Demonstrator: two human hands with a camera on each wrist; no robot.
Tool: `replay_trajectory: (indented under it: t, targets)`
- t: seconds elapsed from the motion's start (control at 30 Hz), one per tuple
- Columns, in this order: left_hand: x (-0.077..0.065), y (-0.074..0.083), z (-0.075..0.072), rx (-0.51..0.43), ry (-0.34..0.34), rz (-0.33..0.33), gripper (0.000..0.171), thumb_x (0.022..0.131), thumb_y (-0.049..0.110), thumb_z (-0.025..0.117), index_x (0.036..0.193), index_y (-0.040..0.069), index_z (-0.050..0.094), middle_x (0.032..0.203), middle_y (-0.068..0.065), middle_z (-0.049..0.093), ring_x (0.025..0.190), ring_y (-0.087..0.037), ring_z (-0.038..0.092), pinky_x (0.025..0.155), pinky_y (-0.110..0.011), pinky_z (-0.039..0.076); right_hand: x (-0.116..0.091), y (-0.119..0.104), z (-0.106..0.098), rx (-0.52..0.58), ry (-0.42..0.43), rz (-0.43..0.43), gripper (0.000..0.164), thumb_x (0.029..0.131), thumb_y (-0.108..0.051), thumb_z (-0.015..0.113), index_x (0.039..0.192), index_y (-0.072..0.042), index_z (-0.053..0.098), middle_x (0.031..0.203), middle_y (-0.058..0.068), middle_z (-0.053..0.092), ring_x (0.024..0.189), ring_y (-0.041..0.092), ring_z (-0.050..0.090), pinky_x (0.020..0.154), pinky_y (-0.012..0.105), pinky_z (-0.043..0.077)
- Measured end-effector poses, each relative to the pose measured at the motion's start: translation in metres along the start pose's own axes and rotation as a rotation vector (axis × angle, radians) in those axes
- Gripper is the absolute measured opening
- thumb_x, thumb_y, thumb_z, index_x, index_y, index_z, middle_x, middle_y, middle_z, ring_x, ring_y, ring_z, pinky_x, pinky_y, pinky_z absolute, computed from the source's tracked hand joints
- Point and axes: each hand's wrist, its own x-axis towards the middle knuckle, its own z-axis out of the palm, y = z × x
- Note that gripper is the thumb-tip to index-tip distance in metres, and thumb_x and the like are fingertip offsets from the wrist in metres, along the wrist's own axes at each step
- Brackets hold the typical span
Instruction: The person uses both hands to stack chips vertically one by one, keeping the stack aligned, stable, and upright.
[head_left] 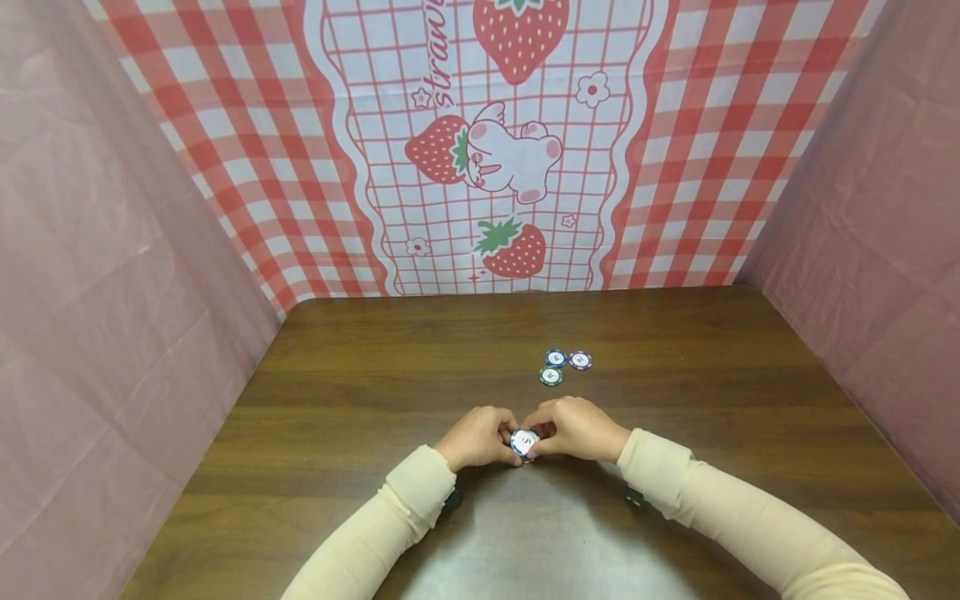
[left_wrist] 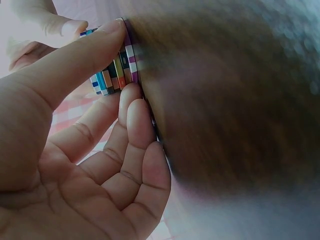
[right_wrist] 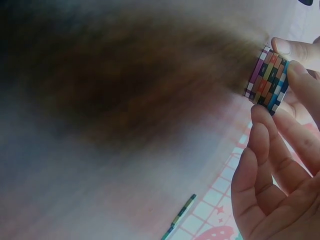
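Observation:
A short stack of poker chips (head_left: 524,442) stands on the table between both hands, its top chip white-centred with a blue-and-white rim. Its edge shows purple, orange, black and blue bands in the right wrist view. The left hand (head_left: 482,437) grips the stack from the left, thumb on the near side. From the right, the right hand (head_left: 576,428) pinches the same stack between thumb and fingers. In the left wrist view, the left thumb (left_wrist: 87,55) covers part of the chip edges (left_wrist: 132,60). Fingers hide much of the stack's sides in the head view.
Beyond the hands, a dark blue chip (head_left: 555,358), a purple-blue chip (head_left: 581,360) and a green chip (head_left: 551,377) lie flat, close together. The brown wooden table (head_left: 360,358) meets a strawberry-print cloth (head_left: 487,208) at the back. Pink cloths hang at both sides.

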Motion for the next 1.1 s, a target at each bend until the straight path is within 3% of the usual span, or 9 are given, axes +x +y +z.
replay_trajectory:
  t: [0.7, 0.93, 1.1]
  targets:
    - [0.001, -0.002, 0.000, -0.009, -0.002, 0.012, 0.030, 0.067, 0.014, 0.088, 0.090, 0.010, 0.069, 0.078, 0.002, 0.070, 0.068, -0.002, 0.056, 0.066, -0.019, 0.046, 0.001, 0.000, 0.001, -0.006, -0.001, 0.024, 0.027, 0.076, -0.037, 0.081, 0.098, -0.024, 0.075, 0.089, -0.013, 0.070, 0.073, -0.001, 0.058, 0.065, 0.021, 0.047]
    - [0.001, -0.002, -0.001, -0.003, 0.003, 0.016, 0.031, 0.067, 0.015, 0.089, 0.090, 0.009, 0.069, 0.078, 0.001, 0.070, 0.068, -0.001, 0.056, 0.066, -0.019, 0.046, 0.002, 0.001, -0.004, 0.044, 0.002, 0.032, 0.028, 0.077, -0.035, 0.081, 0.101, -0.021, 0.074, 0.081, -0.014, 0.067, 0.068, -0.002, 0.056, 0.062, 0.018, 0.045]
    - [0.001, -0.002, 0.000, 0.010, 0.005, 0.004, 0.031, 0.067, 0.016, 0.089, 0.089, 0.010, 0.069, 0.078, 0.002, 0.069, 0.068, -0.001, 0.055, 0.066, -0.019, 0.046, 0.004, 0.003, -0.012, 0.105, 0.022, 0.055, 0.035, 0.079, -0.033, 0.080, 0.107, -0.014, 0.073, 0.076, -0.014, 0.065, 0.066, -0.003, 0.056, 0.062, 0.018, 0.047]
